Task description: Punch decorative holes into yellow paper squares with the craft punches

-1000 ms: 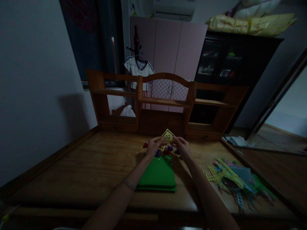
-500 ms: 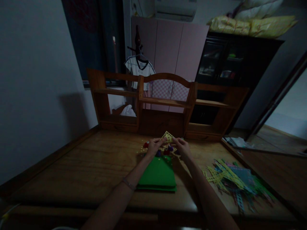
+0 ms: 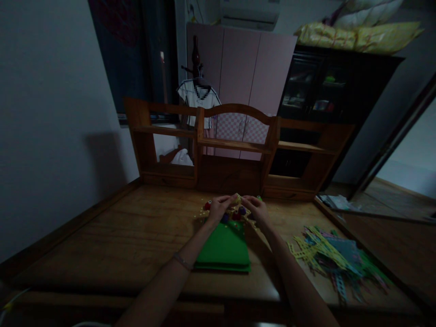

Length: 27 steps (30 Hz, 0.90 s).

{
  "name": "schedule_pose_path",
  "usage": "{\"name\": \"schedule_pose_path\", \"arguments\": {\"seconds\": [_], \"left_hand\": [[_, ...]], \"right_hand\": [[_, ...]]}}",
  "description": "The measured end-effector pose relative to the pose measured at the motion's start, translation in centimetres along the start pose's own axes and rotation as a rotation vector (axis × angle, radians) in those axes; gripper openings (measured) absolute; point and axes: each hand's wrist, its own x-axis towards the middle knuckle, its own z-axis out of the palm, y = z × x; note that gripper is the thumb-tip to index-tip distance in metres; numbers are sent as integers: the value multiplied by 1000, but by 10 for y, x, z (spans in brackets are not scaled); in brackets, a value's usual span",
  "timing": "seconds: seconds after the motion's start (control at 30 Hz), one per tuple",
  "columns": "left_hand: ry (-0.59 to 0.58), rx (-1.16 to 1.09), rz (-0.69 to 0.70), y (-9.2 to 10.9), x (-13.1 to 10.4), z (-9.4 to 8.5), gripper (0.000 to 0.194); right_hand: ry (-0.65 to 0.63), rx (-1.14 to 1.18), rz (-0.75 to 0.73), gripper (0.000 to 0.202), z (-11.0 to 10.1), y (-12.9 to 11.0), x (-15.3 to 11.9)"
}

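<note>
My left hand [image 3: 219, 209] and my right hand [image 3: 258, 210] meet above the far middle of the desk. Fingers of both are closed on a small yellow perforated sheet [image 3: 238, 199], mostly hidden by the fingertips, and whether it is folded or turned edge-on I cannot tell. Beneath and around the hands lie small red [image 3: 236, 216] and purple pieces [image 3: 242, 210], plus a red piece with a white eye-like spot [image 3: 208, 206]. Tiny yellow bits [image 3: 251, 222] are scattered among them. Nearer me, a stack of green sheets [image 3: 225, 249] rests under my forearms.
On the desk's right side is a loose pile of punched-out sheets and strips [image 3: 335, 256] in yellow, blue, pink and green. A wooden shelf unit [image 3: 235, 145] rises along the desk's [image 3: 112, 240] back edge. A wall [image 3: 61, 136] borders the left.
The yellow sheet, spread out and facing me before, now shows only as a small sliver between my fingertips. My hands have stayed in nearly the same place.
</note>
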Motion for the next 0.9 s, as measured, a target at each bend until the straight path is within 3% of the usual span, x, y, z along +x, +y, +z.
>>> {"name": "schedule_pose_path", "arguments": {"seconds": [0.23, 0.43, 0.67, 0.9], "left_hand": [[38, 32, 43, -4, 2, -1, 40], [-25, 54, 150, -6, 4, -2, 32], [-32, -7, 103, -9, 6, -6, 50], [-118, -18, 151, -18, 10, -7, 68]], "right_hand": [[42, 26, 71, 44, 0, -6, -3], [34, 108, -59, 36, -2, -7, 2], [26, 215, -132, 55, 0, -10, 0], [40, 275, 17, 58, -3, 3, 7]]}}
